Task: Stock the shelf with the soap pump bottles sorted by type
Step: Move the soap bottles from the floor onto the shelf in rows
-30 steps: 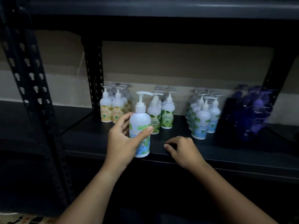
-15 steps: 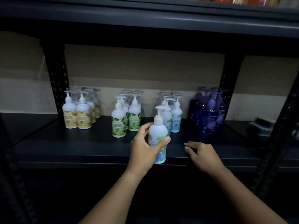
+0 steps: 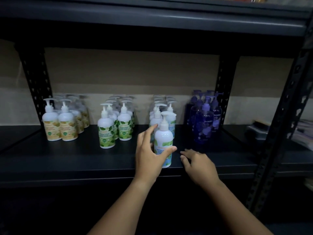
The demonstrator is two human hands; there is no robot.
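Blue-label pump bottle [image 3: 163, 146] stands upright at the shelf's [image 3: 67, 160] near edge, just in front of the blue-label group [image 3: 160, 114]. Left hand [image 3: 149, 155] wraps its lower body, thumb across the label. Smooth rigid plastic, probably full and top-heavy: grip the waist, not the pump. Right hand [image 3: 198, 163] rests loosely spread beside it, empty.

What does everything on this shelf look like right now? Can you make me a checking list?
Surface: dark shelf, bottles standing upright in four groups.
Job's things: yellow-label bottles, green-label bottles, blue-label bottles, purple bottles; one blue-label bottle stands at the front.
Clutter: dim stacked items at far right.
Hands: left hand grips the front bottle; right hand rests on the shelf.
Cables: nothing seen.
Surroundings: black perforated posts, beige wall behind.
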